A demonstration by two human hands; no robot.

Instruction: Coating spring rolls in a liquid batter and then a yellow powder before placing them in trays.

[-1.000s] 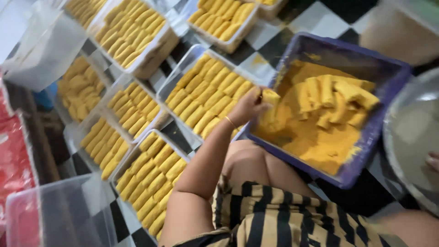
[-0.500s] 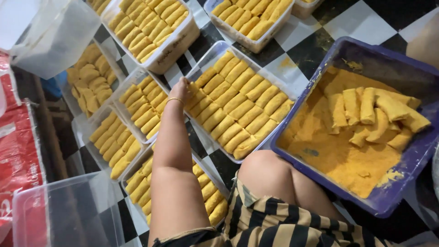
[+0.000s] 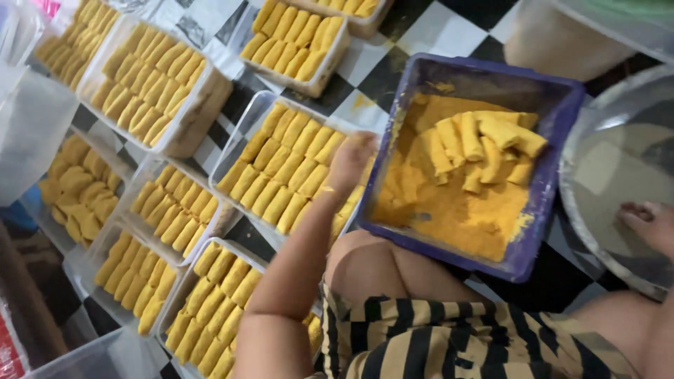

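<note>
My left hand reaches forward over the right end of a clear plastic tray packed with rows of yellow crumbed rolls. Its fingers curl downward and blur hides whether they hold a roll. Just right of that hand stands a purple tub holding orange-yellow crumbs and a loose pile of coated rolls. At the right edge, my right hand rests with fingers spread inside a round metal bowl, holding nothing.
Several more clear trays filled with rolls lie on the black-and-white checkered floor, among them one at upper left, one at top and one by my knee. Empty clear containers stand left. A beige vessel sits top right.
My left hand went from the tub's edge out to the left end of the tray, and has now come back to the tray's right end beside the tub. The view shifted right, showing the bowl.
</note>
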